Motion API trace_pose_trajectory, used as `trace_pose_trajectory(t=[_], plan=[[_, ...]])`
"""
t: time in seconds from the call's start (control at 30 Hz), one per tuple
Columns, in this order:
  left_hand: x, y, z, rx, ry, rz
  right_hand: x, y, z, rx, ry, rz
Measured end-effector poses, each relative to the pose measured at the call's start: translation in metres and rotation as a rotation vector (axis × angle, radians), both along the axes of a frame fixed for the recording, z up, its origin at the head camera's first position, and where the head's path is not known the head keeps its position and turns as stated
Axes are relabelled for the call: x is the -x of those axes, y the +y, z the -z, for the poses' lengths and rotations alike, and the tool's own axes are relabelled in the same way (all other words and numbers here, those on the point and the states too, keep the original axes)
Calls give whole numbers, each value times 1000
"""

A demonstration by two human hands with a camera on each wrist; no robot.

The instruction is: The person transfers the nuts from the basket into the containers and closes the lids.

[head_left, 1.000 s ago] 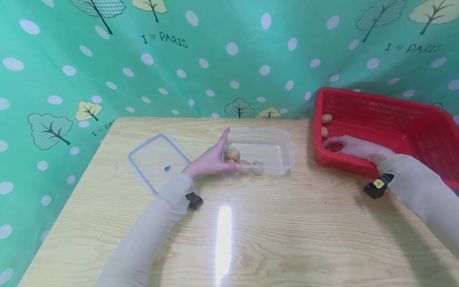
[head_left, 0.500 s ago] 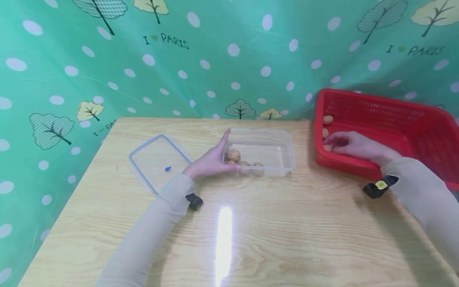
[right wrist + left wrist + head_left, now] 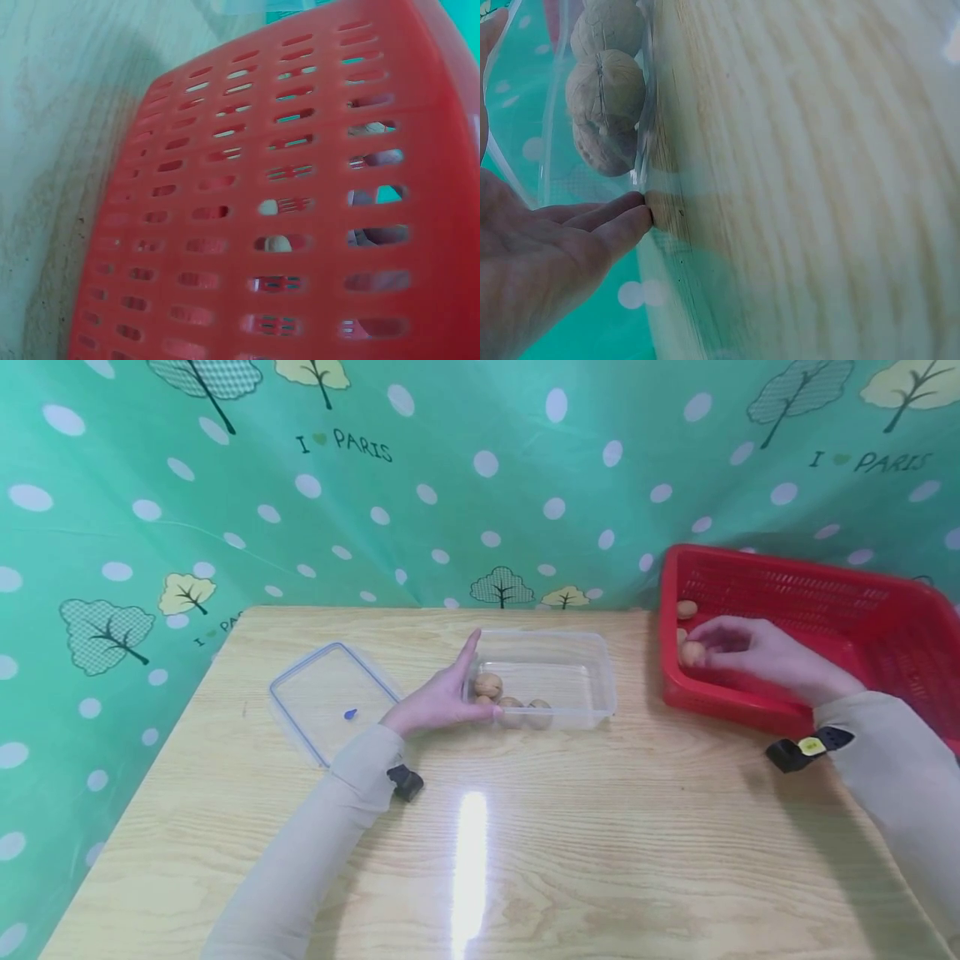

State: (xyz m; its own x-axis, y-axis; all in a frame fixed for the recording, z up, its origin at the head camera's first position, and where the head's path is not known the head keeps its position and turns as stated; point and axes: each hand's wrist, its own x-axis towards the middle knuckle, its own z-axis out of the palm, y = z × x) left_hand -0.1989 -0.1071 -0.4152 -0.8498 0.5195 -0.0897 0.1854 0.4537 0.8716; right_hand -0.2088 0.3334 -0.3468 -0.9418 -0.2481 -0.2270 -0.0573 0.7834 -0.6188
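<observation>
My left hand clasps the left end of a clear plastic container, thumb along its near wall and a finger reaching the far corner. Several walnuts lie at that end, close up in the left wrist view beyond the fingers. At the right, my right hand is inside the red basket, pinching a walnut between thumb and fingertips. Two more walnuts are at the basket's left wall. In the right wrist view the slotted basket wall hides most of this hand.
A clear lid with a blue seal lies left of the container, a small blue piece showing on it. Behind the wooden table hangs a green dotted cloth. The basket's walls rise around the right hand.
My right hand has risen from low in the basket's near left corner, moving slightly back and right, with a walnut now showing in its fingers. The left hand and container stay put.
</observation>
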Motion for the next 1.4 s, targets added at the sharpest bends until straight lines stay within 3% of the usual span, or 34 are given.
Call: trace_pose_trajectory(t=[0.17, 0.4, 0.57, 0.7, 0.93, 1.4], plan=[[-2, 1, -4, 0, -10, 5, -2, 0, -5, 14, -5, 29], [-18, 5, -36, 1, -37, 13, -6, -3, -13, 33, 20, 51], [-21, 5, -39, 1, -32, 15, -9, -6, -16, 54, 32, 55], [-19, 5, -37, -3, -32, 19, -11, -8, -19, 63, 54, 56], [-1, -1, 1, 4, 9, 3, -16, -20, -23, 112, 74, 55], [1, 0, 0, -13, -14, 6, -13, -60, -26, 167, 77, -20]])
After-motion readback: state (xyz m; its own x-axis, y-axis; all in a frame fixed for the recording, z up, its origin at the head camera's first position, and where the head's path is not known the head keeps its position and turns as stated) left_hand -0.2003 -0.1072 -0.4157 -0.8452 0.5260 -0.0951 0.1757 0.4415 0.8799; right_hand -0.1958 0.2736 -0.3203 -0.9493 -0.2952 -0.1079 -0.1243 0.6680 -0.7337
